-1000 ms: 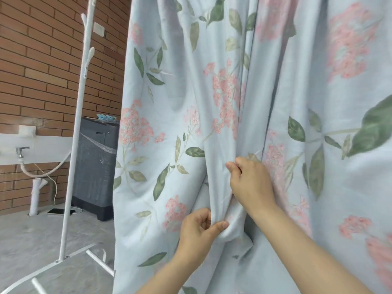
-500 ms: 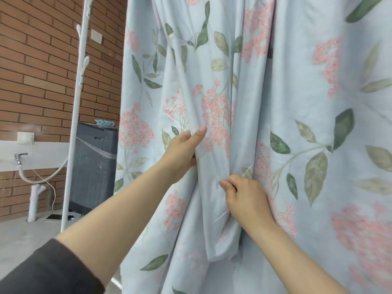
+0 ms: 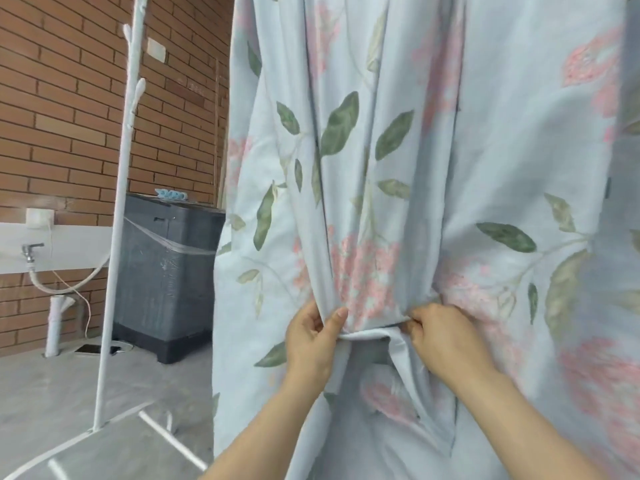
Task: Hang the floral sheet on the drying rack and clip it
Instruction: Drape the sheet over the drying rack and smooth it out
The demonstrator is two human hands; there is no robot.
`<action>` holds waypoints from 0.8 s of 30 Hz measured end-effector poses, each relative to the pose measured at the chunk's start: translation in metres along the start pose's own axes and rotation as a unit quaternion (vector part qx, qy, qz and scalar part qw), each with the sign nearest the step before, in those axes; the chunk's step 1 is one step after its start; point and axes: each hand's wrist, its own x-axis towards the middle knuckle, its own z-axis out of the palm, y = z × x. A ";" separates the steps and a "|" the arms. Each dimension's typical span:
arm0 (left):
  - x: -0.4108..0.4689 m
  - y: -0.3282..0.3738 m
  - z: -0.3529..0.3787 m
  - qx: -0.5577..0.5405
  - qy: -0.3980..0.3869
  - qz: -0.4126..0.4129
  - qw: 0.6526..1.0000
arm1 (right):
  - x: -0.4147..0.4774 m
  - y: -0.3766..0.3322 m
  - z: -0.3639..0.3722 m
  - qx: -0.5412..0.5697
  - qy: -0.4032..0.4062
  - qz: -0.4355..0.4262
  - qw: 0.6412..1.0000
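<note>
L forearm & R forearm both bare, wrist to frame edge. L hand & R hand bare too. L thumbnail short, rounded, plain.

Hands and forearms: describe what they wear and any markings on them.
The left hand and right hand are bare: no gloves, rings, bracelets or watch show. The left forearm and right forearm are uncovered down to the picture's lower edge, with no sleeve in view. The left thumbnail looks short and unpainted.
</note>
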 end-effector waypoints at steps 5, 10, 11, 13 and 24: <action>-0.018 -0.018 -0.003 0.033 0.000 -0.027 0.999 | -0.007 -0.016 -0.040 0.094 -0.078 0.002 0.993; -0.021 -0.010 -0.003 0.054 0.000 -0.011 0.998 | 0.000 -0.074 -0.073 0.351 0.027 -0.083 0.932; -0.023 -0.008 -0.003 0.062 -0.004 -0.005 0.998 | 0.007 -0.085 -0.069 0.347 0.033 -0.091 0.933; -0.029 -0.005 -0.001 0.079 -0.016 0.003 0.997 | 0.025 -0.101 -0.056 0.267 0.057 -0.102 0.957; -0.027 0.010 -0.033 0.148 -0.110 0.039 0.982 | 0.069 -0.080 -0.038 0.209 0.166 -0.071 0.961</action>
